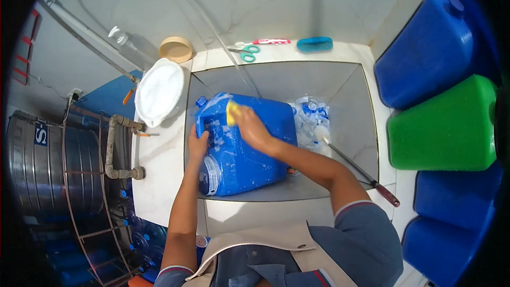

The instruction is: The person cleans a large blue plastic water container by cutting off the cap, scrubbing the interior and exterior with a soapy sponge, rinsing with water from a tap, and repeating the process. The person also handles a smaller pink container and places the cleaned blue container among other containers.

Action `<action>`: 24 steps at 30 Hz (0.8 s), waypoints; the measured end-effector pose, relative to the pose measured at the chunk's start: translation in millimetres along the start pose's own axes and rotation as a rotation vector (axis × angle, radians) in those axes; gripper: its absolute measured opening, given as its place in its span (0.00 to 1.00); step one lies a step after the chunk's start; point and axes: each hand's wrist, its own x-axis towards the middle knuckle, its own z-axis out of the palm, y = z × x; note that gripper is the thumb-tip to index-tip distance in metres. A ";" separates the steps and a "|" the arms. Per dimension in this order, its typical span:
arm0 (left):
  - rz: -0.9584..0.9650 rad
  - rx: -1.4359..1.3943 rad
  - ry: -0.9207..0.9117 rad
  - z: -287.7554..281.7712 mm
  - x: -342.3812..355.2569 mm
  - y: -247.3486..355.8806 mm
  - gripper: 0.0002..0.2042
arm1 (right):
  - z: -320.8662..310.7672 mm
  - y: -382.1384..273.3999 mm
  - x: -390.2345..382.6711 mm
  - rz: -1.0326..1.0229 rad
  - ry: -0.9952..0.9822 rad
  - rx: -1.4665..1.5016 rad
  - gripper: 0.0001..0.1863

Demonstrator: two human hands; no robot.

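A large blue water jug [260, 151] with patches of white suds lies across the tiled basin [350, 95]. Its blue cap [201, 101] points to the upper left, and a wide white-ringed lid [212, 175] is at its lower left. My left hand [198, 142] is closed round the jug's handle at the left end. Against the jug's soapy upper face, my right hand [249, 126] presses a yellow sponge [232, 112], slightly blurred.
A clear container of blue-and-white caps [309, 114] stands right of the jug, beside a long-handled brush [361, 169]. A white tub of foam [159, 91] is on the left ledge. Along the back ledge lie scissors [247, 53], a red-and-white brush [271, 42] and a blue sponge [314, 44]. Blue jugs and a green jug [442, 125] line the right.
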 end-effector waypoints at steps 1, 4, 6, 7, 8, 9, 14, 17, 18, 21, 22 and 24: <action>0.000 0.001 -0.006 -0.1 1.5 0.7 0.17 | 0.4 -8.4 -11.8 -0.121 -0.034 -0.010 0.18; 0.017 0.085 0.020 2.3 -0.7 4.8 0.14 | 3.7 -30.3 7.8 -0.226 -0.305 -0.100 0.14; -0.037 0.058 -0.014 0.4 0.0 11.9 0.16 | 19.5 -33.7 42.4 -0.344 -0.491 -0.305 0.13; -0.059 0.047 -0.032 -0.3 0.7 16.9 0.17 | 20.4 -34.6 44.9 -0.345 -0.490 -0.314 0.12; -0.068 0.047 0.002 1.9 -4.1 18.4 0.22 | 20.5 -37.5 46.3 -0.358 -0.501 -0.322 0.12; -0.127 0.140 0.049 2.4 -7.5 22.2 0.27 | 19.7 -40.2 46.3 -0.369 -0.510 -0.329 0.12; -0.132 0.084 -0.050 3.3 6.2 -1.1 0.33 | -32.0 -66.3 -11.9 -0.089 -0.265 0.160 0.13; -0.076 0.096 0.015 7.5 4.3 -4.5 0.32 | -28.5 -90.8 -67.3 -0.187 -0.330 0.051 0.15; -0.069 0.096 0.024 6.0 3.4 -3.6 0.32 | -30.4 -96.1 -70.1 -0.223 -0.374 0.110 0.14; -0.063 0.069 0.042 4.3 -0.2 4.4 0.31 | -24.9 -92.4 -64.7 -0.198 -0.444 0.184 0.14; -0.057 0.059 0.041 2.7 1.4 8.1 0.31 | -6.9 -69.0 -49.1 -0.106 -0.418 0.146 0.15; -0.050 0.030 0.026 1.4 0.8 0.9 0.31 | 0.9 -26.1 11.0 -0.169 -0.147 -0.067 0.15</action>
